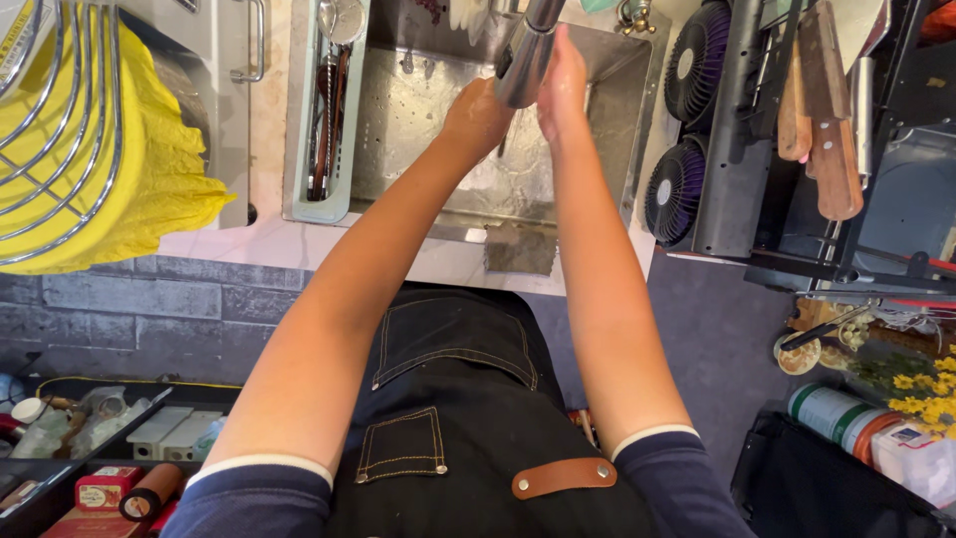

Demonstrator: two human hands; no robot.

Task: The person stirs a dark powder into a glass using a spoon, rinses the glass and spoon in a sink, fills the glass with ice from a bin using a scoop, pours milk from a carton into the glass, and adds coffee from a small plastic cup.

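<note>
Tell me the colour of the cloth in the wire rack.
Yellow cloth, clearest in the head view.

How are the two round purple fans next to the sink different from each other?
The upper fan sits farther back, beside the sink's far end; the lower fan sits nearer the person. The upper fan looks larger and taller; the lower fan looks rounder and smaller. Both have dark grilles, purple blades inside, and stand on edge against the same dark rack.

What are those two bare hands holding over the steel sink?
Nothing that shows: the left hand and right hand meet under the grey metal tap spout.
</note>
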